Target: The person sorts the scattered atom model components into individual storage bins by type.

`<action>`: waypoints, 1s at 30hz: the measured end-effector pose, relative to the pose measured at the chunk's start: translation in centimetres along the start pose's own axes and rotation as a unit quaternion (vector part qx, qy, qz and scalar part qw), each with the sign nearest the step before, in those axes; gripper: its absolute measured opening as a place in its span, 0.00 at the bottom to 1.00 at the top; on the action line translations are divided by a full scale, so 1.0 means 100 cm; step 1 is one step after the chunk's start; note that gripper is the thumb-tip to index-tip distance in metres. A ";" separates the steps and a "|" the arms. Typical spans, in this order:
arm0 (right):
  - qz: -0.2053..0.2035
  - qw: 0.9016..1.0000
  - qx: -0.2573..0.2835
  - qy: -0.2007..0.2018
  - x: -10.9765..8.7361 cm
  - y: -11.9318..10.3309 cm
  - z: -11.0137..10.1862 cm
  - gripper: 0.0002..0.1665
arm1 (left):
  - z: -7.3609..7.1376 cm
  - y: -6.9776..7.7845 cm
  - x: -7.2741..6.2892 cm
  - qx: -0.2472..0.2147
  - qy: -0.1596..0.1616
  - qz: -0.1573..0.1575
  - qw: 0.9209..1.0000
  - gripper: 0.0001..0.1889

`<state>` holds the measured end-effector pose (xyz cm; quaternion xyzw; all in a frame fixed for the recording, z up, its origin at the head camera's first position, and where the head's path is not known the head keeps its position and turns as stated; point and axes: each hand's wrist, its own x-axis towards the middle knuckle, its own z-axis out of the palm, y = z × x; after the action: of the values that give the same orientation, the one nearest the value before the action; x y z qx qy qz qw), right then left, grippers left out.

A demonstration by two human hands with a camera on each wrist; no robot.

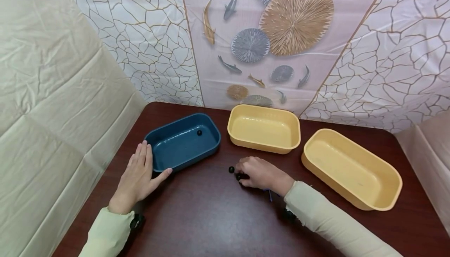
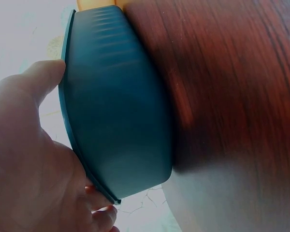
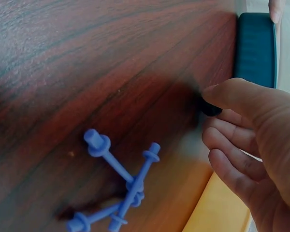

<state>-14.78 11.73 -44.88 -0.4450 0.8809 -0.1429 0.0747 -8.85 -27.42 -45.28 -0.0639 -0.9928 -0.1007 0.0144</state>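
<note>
My left hand (image 1: 137,175) rests with straight fingers and thumb along the left end of a dark blue bin (image 1: 183,165). The left wrist view shows the thumb (image 2: 50,75) touching the bin's rim. Inside that bin lies a small black ball (image 1: 199,132). My right hand (image 1: 258,172) is low over the table, pinching a black ball (image 3: 210,107) between thumb and forefinger, partly hidden by the fingers. Another black ball (image 1: 231,169) lies just left of the fingertips. Under the right wrist are blue-violet plastic rods with collared ends (image 3: 130,186), mostly hidden in the head view.
Two yellow bins stand beyond and to the right of my right hand: one at the back middle (image 1: 263,145), one at the right (image 1: 351,196). The brown table (image 1: 207,218) meets patterned cloth at its back edge, and plain cloth (image 1: 70,124) hangs at the left.
</note>
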 end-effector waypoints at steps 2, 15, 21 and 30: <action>0.007 1.000 0.002 -0.006 0.000 0.000 0.001 0.08 | 0.000 0.000 0.000 0.001 0.001 0.000 1.000 0.57; 0.004 1.000 -0.004 0.003 0.002 0.001 0.004 0.07 | -0.001 0.000 0.000 -0.005 -0.006 -0.005 1.000 0.58; -0.006 1.000 -0.008 0.016 0.003 0.000 -0.001 0.06 | 0.000 0.000 0.001 -0.007 -0.006 -0.006 1.000 0.58; -0.013 1.000 -0.019 0.014 0.006 -0.001 -0.011 0.07 | -0.001 0.001 0.001 -0.002 -0.006 -0.003 1.000 0.58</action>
<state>-15.32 11.35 -43.84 -0.4560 0.8784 -0.1331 0.0523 -8.93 -27.30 -45.12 -0.0614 -0.9928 -0.1025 0.0081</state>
